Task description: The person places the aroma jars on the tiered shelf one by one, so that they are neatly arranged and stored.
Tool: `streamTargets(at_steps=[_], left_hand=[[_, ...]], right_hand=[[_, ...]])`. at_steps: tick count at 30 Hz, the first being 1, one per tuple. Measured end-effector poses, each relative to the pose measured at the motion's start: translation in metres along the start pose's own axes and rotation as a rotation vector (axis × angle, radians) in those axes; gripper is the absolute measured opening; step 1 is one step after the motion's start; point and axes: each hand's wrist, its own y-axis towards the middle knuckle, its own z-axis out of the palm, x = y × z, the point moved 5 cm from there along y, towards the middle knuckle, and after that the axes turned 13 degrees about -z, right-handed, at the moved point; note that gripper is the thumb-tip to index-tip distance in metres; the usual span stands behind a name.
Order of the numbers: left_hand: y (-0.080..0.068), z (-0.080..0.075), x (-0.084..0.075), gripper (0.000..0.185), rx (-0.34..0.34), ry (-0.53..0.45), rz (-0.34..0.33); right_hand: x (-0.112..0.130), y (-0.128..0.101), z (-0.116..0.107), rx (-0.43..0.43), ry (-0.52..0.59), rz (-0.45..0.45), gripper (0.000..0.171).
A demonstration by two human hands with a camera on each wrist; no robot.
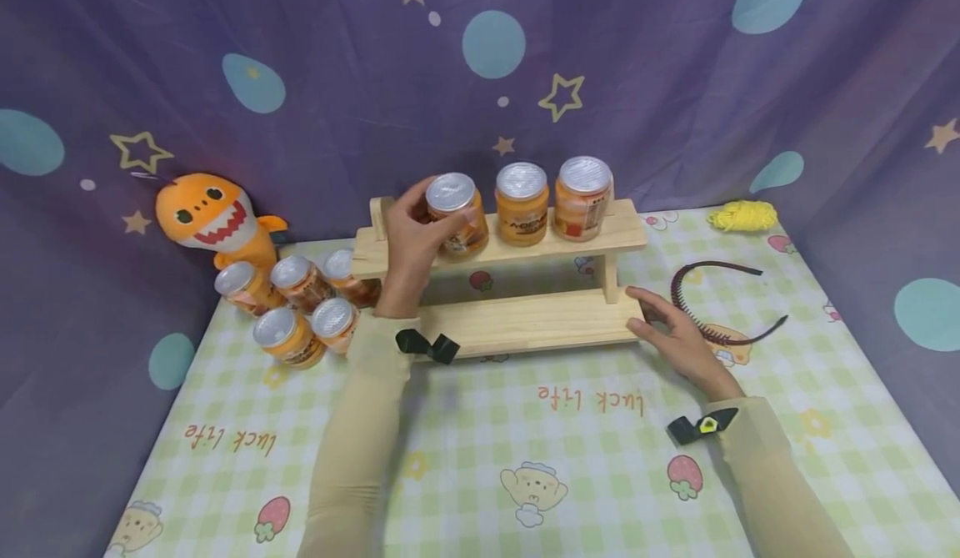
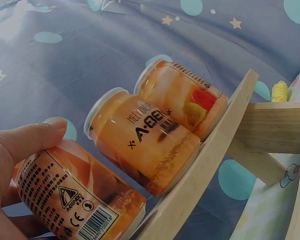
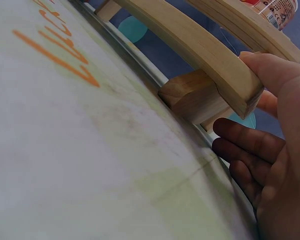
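A two-tier wooden shelf (image 1: pixel 517 324) stands near the back of the table. My left hand (image 1: pixel 412 245) grips an orange can (image 1: pixel 467 237) with a silver lid at the left part of the top board (image 2: pixel 210 165). Its thumb lies across the can's side, and a barcode shows on the label in the left wrist view. To its right on that board stand a middle can (image 1: pixel 522 208) and a right can (image 1: pixel 583 199), close together. My right hand (image 1: pixel 678 337) holds the right end of the lower board (image 3: pixel 225 75), thumb on top, the other fingers loosely bent.
Several more orange cans (image 1: pixel 288 337) stand left of the shelf, before an orange shark plush (image 1: pixel 217 216). A dark toothed headband (image 1: pixel 678 291) lies right of the shelf. Yellow yarn (image 1: pixel 742 216) sits at the back right. A purple curtain (image 1: pixel 330 82) hangs behind the checked tablecloth (image 1: pixel 465 449).
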Motion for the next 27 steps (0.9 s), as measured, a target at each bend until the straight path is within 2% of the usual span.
streamTargets(at_steps=[19,27], left_hand=[[0.0048,0.0079,0.0022,0.057,0.032,0.058,0.001],[0.0028,0.0056,0.0008,0.069,0.033,0.126,-0.036]], right_hand=[[0.0057,0.0004,0.001,0.014,0.001,0.015,0.053],[0.002,0.0008,0.0004,-0.002,-0.013,-0.007,0.052]])
